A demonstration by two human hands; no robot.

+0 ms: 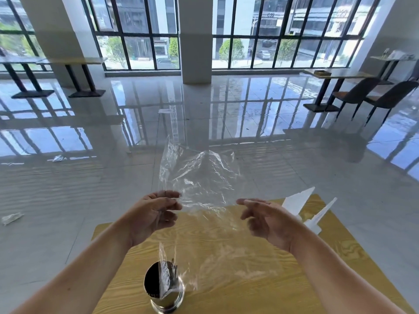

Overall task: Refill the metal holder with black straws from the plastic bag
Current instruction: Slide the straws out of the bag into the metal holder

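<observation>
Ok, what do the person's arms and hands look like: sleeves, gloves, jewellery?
The left hand and right hand are bare: no gloves, rings or watch visible. The forearms are uncovered to the frame edge; no sleeves show.

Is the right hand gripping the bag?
No, the right hand hangs open with fingers spread beside the plastic bag; only the left hand pinches it.

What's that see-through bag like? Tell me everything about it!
The plastic bag is clear, thin and crinkly, with shiny creases. It looks empty and is held up in the air above the far end of the yellow table. The left hand pinches its lower left edge. The right hand is open close beside it; touching cannot be told.
</observation>
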